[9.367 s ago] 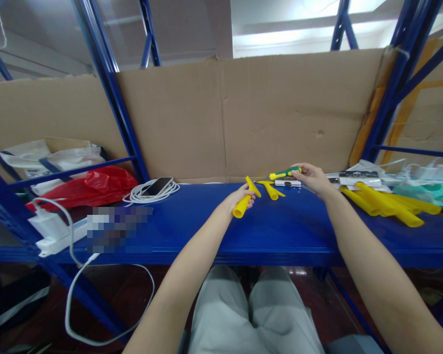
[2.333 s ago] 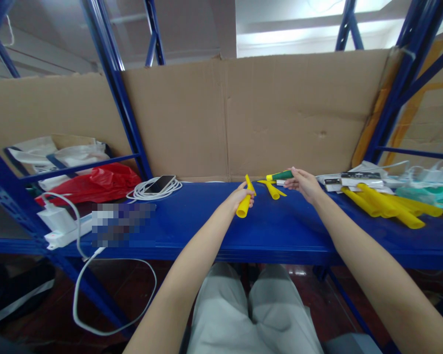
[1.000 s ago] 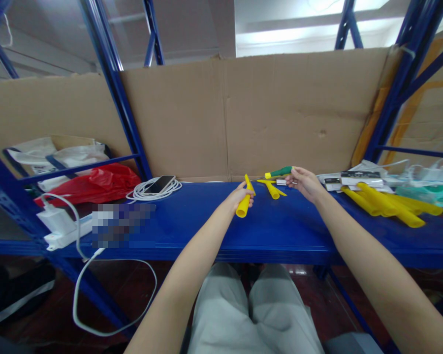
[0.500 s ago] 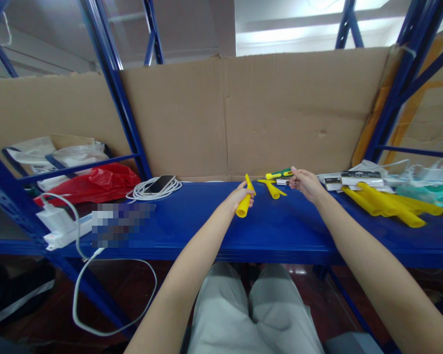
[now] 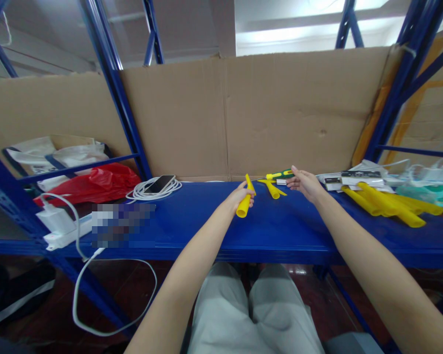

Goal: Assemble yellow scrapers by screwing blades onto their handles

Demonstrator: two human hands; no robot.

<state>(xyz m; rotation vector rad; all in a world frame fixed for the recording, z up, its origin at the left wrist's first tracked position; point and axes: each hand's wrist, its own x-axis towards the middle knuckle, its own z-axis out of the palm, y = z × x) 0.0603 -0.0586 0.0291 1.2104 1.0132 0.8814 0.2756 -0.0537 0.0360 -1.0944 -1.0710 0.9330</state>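
My left hand (image 5: 241,196) is wrapped round a yellow plastic tube (image 5: 242,209) with a narrow upper end and a wide, open lower end. My right hand (image 5: 305,184) has its thumb and forefinger at the butt of a green-and-yellow screwdriver (image 5: 279,175); its other fingers are loosely spread. The screwdriver's shaft points left toward the yellow piece, with a gap between. Between my hands, another yellow piece with branching ends (image 5: 271,190) lies on the blue shelf (image 5: 273,231). Just behind it is a small white item (image 5: 281,182), partly hidden.
Several yellow tubes (image 5: 387,204) are piled at the right, beside small boxes (image 5: 354,181) and cables. A phone (image 5: 161,184) rests on a coiled white cable (image 5: 136,193) at the left. Further left are a red bag (image 5: 96,183) and a power strip (image 5: 68,236). Cardboard (image 5: 280,113) stands behind.
The lower fingers of my right hand have loosened and spread a little. The screwdriver has shifted very slightly. My left hand and its yellow tube stay where they were.
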